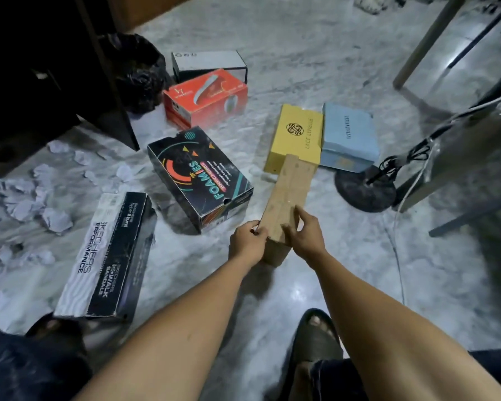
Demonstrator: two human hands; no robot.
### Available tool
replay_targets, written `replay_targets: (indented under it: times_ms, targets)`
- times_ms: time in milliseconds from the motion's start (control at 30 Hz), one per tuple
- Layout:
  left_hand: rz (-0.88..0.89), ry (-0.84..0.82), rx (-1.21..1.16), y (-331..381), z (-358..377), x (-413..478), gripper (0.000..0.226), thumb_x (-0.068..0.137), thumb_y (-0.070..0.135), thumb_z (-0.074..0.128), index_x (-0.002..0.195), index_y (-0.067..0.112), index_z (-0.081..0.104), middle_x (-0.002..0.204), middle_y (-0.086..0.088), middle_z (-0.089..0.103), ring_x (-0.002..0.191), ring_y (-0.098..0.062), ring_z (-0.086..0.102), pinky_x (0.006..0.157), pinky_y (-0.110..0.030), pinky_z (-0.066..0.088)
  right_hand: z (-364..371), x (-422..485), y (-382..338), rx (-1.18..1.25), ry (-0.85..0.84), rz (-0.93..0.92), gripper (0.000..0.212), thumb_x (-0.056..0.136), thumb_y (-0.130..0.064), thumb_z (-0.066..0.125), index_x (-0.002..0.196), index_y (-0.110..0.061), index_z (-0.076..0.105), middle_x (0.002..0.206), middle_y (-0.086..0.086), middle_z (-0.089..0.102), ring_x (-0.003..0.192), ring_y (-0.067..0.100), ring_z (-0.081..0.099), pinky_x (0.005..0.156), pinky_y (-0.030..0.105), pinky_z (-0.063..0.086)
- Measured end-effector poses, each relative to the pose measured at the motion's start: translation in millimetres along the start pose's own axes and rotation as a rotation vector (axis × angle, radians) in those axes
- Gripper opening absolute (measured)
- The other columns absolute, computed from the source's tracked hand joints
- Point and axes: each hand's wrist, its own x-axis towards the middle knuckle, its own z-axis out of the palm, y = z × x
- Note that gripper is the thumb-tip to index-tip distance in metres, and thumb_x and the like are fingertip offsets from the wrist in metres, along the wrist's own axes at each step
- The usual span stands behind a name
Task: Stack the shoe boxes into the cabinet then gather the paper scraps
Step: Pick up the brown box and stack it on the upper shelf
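Note:
A plain brown cardboard box [289,192] lies on the marble floor in front of me. My left hand [248,241] grips its near left corner and my right hand [302,231] grips its near right side. Other shoe boxes lie around: a black patterned box [197,178], a black and white box [107,256], an orange box [206,96], a white and black box [209,63], a yellow box [297,137] and a light blue box [349,136]. Crumpled paper scraps [35,198] are scattered at the left. The dark cabinet [41,82] stands at the upper left.
A black plastic bag [141,73] sits beside the cabinet. A round black stand base [365,192] with cables is at the right, near table or chair legs [425,39]. My feet in sandals [315,337] are at the bottom.

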Motion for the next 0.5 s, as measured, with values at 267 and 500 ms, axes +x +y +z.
replay_targets:
  times_ms: [267, 500]
  targets:
    - [-0.062, 0.021, -0.144, 6, 13, 0, 0.022, 0.095, 0.022, 0.061, 0.115, 0.023, 0.07, 0.105, -0.006, 0.071, 0.081, -0.029, 0.068, 0.065, -0.046, 0.063, -8, -3, 5, -0.141, -0.177, -0.135, 0.068, 0.104, -0.019, 0.045, 0.155, -0.042, 0.007, 0.117, 0.003, 0.029, 0.085, 0.02, 0.046, 0.089, 0.026, 0.044]
    - [0.037, 0.025, -0.067, -2, -9, 2, 0.025, 0.09, 0.014, 0.067, 0.115, 0.014, 0.073, 0.103, -0.005, 0.075, 0.087, -0.026, 0.071, 0.077, -0.046, 0.062, -4, -9, 2, -0.123, -0.212, -0.141, 0.074, 0.101, -0.028, 0.053, 0.156, -0.043, 0.005, 0.119, 0.006, 0.03, 0.094, 0.025, 0.051, 0.09, 0.029, 0.045]
